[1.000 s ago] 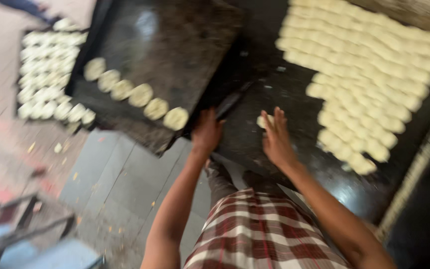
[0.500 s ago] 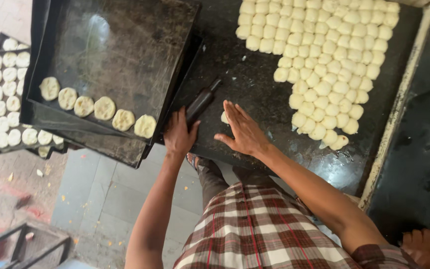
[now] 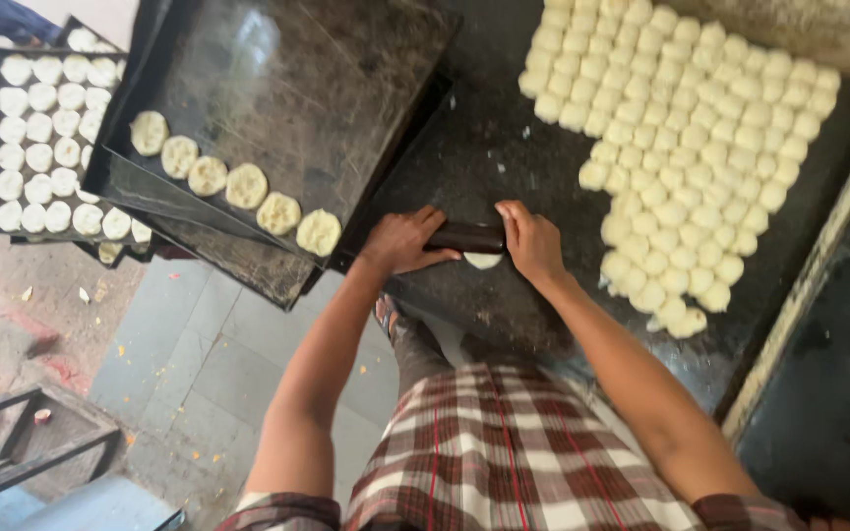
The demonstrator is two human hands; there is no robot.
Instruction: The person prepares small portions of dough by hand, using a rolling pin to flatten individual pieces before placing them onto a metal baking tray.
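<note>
- Head view: the dark counter (image 3: 464, 147) carries everything; its surface looks smooth and a little oily, so dough should slide on it rather than stick.
- The big block of raw dough balls (image 3: 686, 138) fills the counter's far right part; they look soft, light and easily dented, best picked up from the sides with a loose pinch.
- A black baking tray (image 3: 327, 79) overhangs the counter's left edge, with a row of flattened dough rounds (image 3: 233, 187) along its near rim; these look limp and likely to stretch if lifted by one edge.
- The dark rolling pin (image 3: 466, 237) lies near the counter's front edge, stiff and held by its ends.
- The left hand (image 3: 400, 241) and right hand (image 3: 531, 239) each have fingers curled over an end of it.
- The dough piece (image 3: 484, 260) beneath is mostly hidden, probably half flattened.
</note>
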